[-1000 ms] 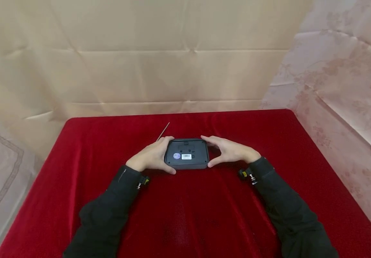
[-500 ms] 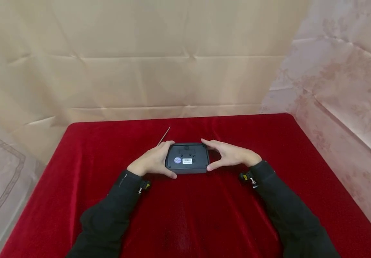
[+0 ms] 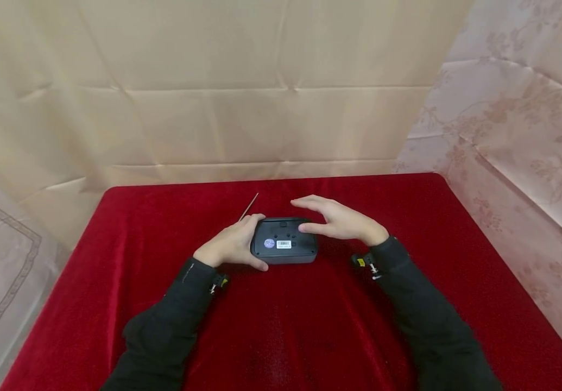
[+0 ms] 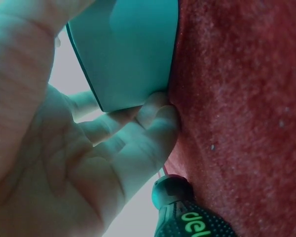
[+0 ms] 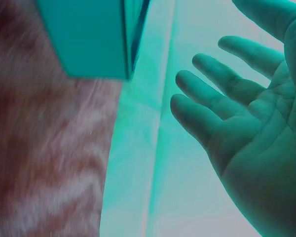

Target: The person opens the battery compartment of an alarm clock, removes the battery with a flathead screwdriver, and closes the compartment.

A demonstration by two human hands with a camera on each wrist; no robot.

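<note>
The left hand's grip [image 3: 232,241] curls round the left end of a black rectangular plastic box [image 3: 284,253] on the red velvet-covered surface [image 3: 271,320]; the right hand's grip [image 3: 341,219], fingers extended and holding nothing, is above the box's far right; a dark-handled screwdriver [image 4: 176,210] lies beside the left

Right hand [image 3: 340,219] lifted off black box [image 3: 282,237], now above its far right corner
</note>
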